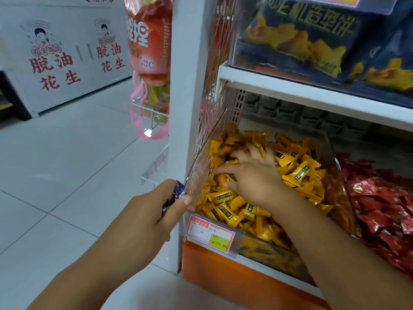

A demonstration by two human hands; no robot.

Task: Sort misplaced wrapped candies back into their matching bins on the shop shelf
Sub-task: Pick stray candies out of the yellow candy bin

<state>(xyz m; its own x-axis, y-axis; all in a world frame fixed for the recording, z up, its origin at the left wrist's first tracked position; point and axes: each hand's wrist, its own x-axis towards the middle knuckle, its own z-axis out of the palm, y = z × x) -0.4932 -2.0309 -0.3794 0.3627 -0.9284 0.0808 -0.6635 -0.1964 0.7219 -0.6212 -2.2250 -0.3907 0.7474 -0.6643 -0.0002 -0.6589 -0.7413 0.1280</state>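
Observation:
A clear plastic bin (pixel 342 175) on the lower shelf is heaped with yellow wrapped candies (pixel 297 168). My right hand (pixel 252 175) reaches into it, fingers spread and pushed in among the yellow candies; what lies under the fingertips is hidden. My left hand (pixel 145 213) stays outside the bin's front left corner and grips a purple wrapped candy (pixel 178 192), with the thumb against the bin's front edge. To the right, a neighbouring bin holds red wrapped candies (pixel 380 198).
A price label (pixel 212 231) reading 23.90 hangs on the yellow bin's front. Dark blue snack bags (pixel 312 34) fill the shelf above. A white shelf post (pixel 185 86) stands left of the bin, with red hanging packets (pixel 149 41) beside it. White floor tiles (pixel 67 175) spread to the left.

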